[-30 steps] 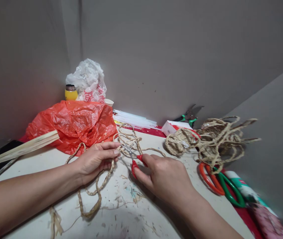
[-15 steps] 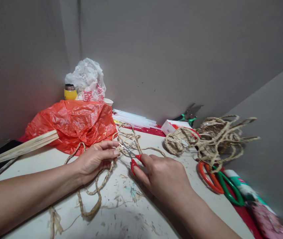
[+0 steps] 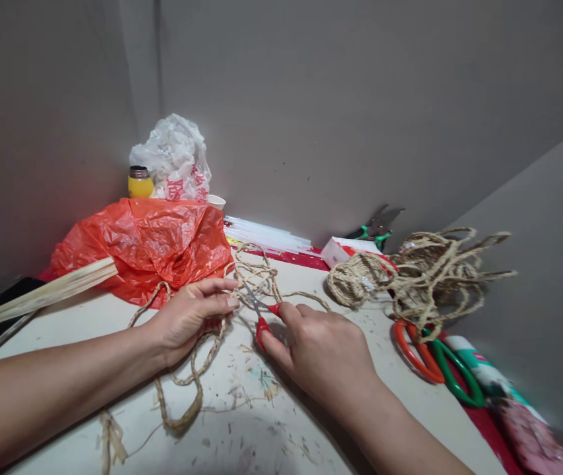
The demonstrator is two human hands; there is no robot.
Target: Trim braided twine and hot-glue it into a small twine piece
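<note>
My left hand (image 3: 197,315) is closed in a pinch on a braided straw cord (image 3: 196,389), its thumb and forefinger meeting near the middle of the table. From this hand the cord hangs toward me in a loop, and more of it lies tangled behind the fingertips. Small red-handled scissors (image 3: 260,306) are in my right hand (image 3: 328,353), thumb and fingers in the handles. Their blades point up-left, right beside my left fingertips, and are partly parted. Whether the blades touch the cord I cannot tell.
A crumpled red plastic bag (image 3: 163,237) lies behind my left hand, near flat straw strips (image 3: 64,287). Coiled cord bundles (image 3: 434,277) sit at the right, above orange and green handles (image 3: 459,376). White sticks (image 3: 266,234) and pruning shears (image 3: 380,227) lie along the wall.
The scissors have shifted slightly, and their handles are a little farther apart. My right hand has moved slightly left; my left hand stays nearly still.
</note>
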